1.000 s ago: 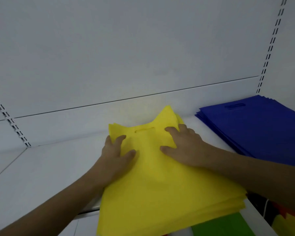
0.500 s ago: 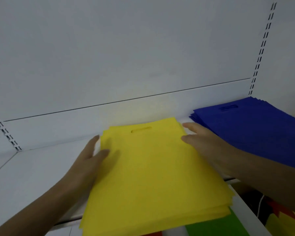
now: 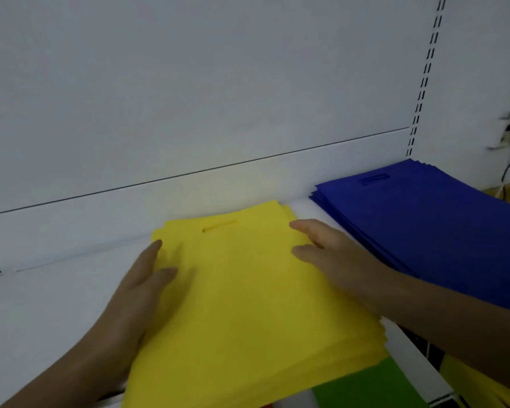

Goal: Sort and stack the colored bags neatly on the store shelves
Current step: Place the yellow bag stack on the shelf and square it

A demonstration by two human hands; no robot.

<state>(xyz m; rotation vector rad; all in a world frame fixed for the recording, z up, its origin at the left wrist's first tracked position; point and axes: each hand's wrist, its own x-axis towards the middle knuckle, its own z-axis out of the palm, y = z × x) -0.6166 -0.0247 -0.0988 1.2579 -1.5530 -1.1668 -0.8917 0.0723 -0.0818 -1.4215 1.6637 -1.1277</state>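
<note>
The yellow bags [image 3: 248, 304] now lie flat; the raised corner from a moment ago is gone, so squaring is probably almost done. The left hand [image 3: 136, 293] at 9 o'clock and right hand [image 3: 330, 254] at 2 o'clock press the stack's sides with straight fingers, grasping nothing. The stack sits on the white shelf [image 3: 42, 304], overhanging its front, the blue bags [image 3: 424, 225] farther at 2 o'clock.

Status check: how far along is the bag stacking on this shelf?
Done: the blue stack lies on the shelf. In hand: the left hand and right hand press flat against the yellow stack's sides, squaring it; its front overhangs. Left: green bags below.
</note>
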